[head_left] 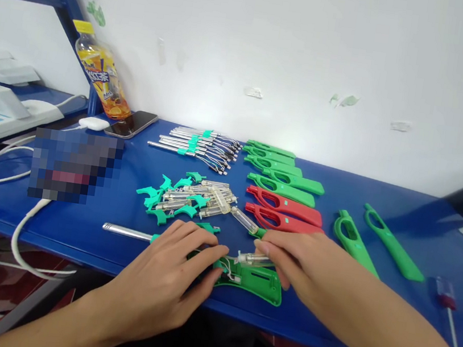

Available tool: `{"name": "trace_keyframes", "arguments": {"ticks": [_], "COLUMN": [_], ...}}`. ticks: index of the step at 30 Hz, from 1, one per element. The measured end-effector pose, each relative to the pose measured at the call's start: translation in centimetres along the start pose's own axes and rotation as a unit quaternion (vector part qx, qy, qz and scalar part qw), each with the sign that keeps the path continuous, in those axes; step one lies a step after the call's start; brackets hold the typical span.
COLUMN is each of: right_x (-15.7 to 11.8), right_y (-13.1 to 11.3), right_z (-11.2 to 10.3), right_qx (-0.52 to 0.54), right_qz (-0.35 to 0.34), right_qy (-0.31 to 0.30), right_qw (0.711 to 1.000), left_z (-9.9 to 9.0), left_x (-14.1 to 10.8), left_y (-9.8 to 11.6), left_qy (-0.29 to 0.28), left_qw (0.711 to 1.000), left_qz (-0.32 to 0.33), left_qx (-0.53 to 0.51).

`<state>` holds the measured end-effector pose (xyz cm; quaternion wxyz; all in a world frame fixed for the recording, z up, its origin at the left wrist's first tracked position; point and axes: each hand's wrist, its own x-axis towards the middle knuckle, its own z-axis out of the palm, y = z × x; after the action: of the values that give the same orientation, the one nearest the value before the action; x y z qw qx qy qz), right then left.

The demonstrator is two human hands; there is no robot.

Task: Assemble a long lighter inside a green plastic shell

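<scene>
Right hand (303, 258): fingers pinch the clear tube (251, 259) over the green shell (262, 286). Left hand (169, 274): fingers bend over the shell's other end (whether they pinch cannot be told). Steady the shell; keep wires (228, 265) off its rim.

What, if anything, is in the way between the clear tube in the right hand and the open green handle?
Nothing visible blocks the clear tube from the wide end of the green handle. Thin white wires and the left hand are over its narrower part.
</scene>
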<state>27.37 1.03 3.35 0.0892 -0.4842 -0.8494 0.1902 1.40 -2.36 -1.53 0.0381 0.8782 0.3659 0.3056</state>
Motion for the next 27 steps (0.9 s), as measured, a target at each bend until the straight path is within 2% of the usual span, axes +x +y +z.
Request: {"name": "trace_keyframes", "arguments": {"ticks": [6,11,13,18,20,25,27], "right_x": [0.5,0.0,0.0,1.0,1.1,0.8,0.8], "right_y": [0.7,0.5,0.6,1.1,1.1,1.1,0.9], "right_z": [0.2,1.0,1.0,0.4,0.2,0.2,0.3], "right_qx": [-0.019,-0.114,-0.128,-0.064,-0.063,-0.088,-0.079], "right_qz": [-0.014,-0.083,-0.092,-0.050,-0.040,-0.071,-0.050], "right_qy": [-0.007,0.049,0.051,-0.002,-0.004,-0.004,-0.003], "right_qw": [1.000,0.989,0.986,0.997,0.997,0.994,0.996], "left_z": [0.0,0.0,0.0,-0.2,-0.2,-0.2,-0.1], "left_x": [-0.1,-0.1,-0.1,0.1,0.1,0.0,0.1], "left_y": [0.0,0.0,0.0,0.1,0.0,0.0,0.0], "left_qy": [0.012,0.035,0.033,0.017,0.015,0.011,0.012], "left_qw": [1.000,0.999,0.999,1.000,1.000,1.000,1.000], "left_qz": [-0.002,0.001,0.000,-0.007,-0.007,-0.008,-0.008], "left_qx": [0.003,0.006,0.003,-0.018,-0.023,-0.028,-0.026]}}
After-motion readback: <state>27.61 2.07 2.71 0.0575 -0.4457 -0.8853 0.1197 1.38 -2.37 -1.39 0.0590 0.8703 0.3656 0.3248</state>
